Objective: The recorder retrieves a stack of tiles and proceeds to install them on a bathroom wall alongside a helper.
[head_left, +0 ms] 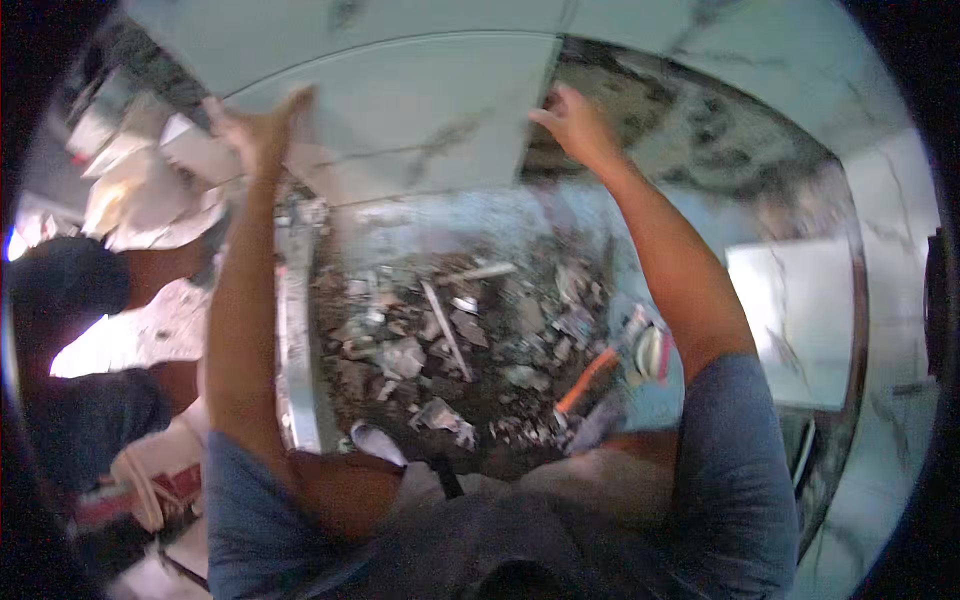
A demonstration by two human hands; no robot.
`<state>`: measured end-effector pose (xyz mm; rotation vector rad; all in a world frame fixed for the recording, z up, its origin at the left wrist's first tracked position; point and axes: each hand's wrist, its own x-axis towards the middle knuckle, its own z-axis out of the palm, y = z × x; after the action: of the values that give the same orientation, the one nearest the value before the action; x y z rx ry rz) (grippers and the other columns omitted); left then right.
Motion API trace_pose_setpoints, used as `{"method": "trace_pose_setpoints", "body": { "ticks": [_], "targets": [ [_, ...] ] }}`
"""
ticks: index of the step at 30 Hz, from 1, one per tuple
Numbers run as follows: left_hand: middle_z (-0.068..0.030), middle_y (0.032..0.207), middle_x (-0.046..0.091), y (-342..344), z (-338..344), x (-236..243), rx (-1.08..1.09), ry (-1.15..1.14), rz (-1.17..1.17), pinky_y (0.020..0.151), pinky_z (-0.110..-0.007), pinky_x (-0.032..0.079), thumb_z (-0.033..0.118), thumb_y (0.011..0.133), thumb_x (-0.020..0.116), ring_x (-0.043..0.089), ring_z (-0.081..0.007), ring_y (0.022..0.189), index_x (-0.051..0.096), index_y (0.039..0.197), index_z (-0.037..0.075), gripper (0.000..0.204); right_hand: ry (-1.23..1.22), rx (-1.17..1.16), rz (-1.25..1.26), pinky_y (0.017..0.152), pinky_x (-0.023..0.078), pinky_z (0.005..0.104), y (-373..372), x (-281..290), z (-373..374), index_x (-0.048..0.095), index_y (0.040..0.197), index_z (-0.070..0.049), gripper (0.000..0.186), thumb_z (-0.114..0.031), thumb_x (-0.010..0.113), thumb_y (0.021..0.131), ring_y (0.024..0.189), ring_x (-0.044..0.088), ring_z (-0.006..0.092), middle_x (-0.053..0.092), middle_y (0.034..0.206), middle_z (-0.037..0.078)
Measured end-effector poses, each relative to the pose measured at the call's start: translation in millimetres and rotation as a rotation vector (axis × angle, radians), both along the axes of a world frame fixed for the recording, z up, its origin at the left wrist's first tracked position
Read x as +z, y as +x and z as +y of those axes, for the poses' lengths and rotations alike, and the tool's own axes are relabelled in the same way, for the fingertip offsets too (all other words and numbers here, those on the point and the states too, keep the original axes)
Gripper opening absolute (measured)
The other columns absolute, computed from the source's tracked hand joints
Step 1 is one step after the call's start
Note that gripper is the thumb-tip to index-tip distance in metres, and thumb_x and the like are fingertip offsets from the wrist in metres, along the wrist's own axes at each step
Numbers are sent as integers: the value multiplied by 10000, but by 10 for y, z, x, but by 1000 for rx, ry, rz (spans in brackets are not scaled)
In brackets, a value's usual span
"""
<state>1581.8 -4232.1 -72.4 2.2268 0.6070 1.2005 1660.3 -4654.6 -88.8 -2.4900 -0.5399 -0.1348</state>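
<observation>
In front of me a large pale marbled tile (420,105) stands against the wall. My left hand (258,135) is at its left end, thumb raised over the face and fingers spread around the edge, slightly blurred. At the tile's right edge is my right hand (585,128), its thumb and fingers bent against that edge. Both arms reach forward, and the tile spans the space between my hands. Beside the right hand, a bare rough strip of wall (700,125) shows grey, patchy mortar. What the fingertips do behind the edges is hidden.
Broken rubble (480,340) covers the floor between my feet, with a thin white strip (447,330) on it. An orange-handled tool (587,380) lies at the right. A white ledge (298,350) runs along the left; another person's leg (165,275) shows beyond. A pale tile (790,320) is at right.
</observation>
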Motion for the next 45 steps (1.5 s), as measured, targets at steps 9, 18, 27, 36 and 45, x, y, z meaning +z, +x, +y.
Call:
{"method": "trace_pose_setpoints", "body": {
  "ticks": [9, 18, 27, 36, 45],
  "targets": [
    [-315, 1459, 196, 176, 529, -181, 25, 56, 172, 1141, -490, 241, 600, 495, 884, 237, -426, 1364, 64, 1462, -52, 1425, -746, -276, 181, 799, 486, 520, -1296, -865, -2813, 576, 1071, -1, 510, -478, 589, 889, 943, 622, 400, 649, 1000, 223],
    [-306, 1484, 170, 291, 408, -116, -54, 22, 227, 1160, -472, 201, 563, 529, 884, 198, -406, 1391, 69, 1455, -87, 1394, -811, -606, 364, 849, 457, 499, -3945, -2367, -4505, 616, 966, 21, 348, -316, 602, 881, 987, 571, 397, 576, 1068, 256],
    [-294, 1495, 162, -102, 62, 111, 11, -72, 149, 1169, -473, 182, 539, 546, 887, 173, -402, 1405, 67, 1455, -96, 1380, -221, -851, 300, 971, 394, 508, -3908, -1681, -4122, 397, 1331, 88, 571, -349, 500, 977, 1123, 480, 452, 502, 1223, 291],
    [-248, 1409, 253, -214, -277, 247, -6, -102, 56, 1119, -500, 241, 472, 568, 901, 240, -390, 1325, 87, 1451, 11, 1286, 879, -259, 15, 915, 472, 405, -2161, 316, -2031, 371, 1337, 30, 628, -446, 494, 945, 1017, 588, 264, 577, 1147, 152],
    [-213, 1406, 273, -267, -297, 283, -54, -194, 28, 1113, -487, 236, 441, 561, 901, 230, -368, 1348, 64, 1465, 119, 1274, 631, 219, 52, 864, 459, 349, -1204, 0, 648, 536, 1168, 5, 313, -235, 474, 978, 1043, 538, 183, 587, 1126, 117]
  ]
}}
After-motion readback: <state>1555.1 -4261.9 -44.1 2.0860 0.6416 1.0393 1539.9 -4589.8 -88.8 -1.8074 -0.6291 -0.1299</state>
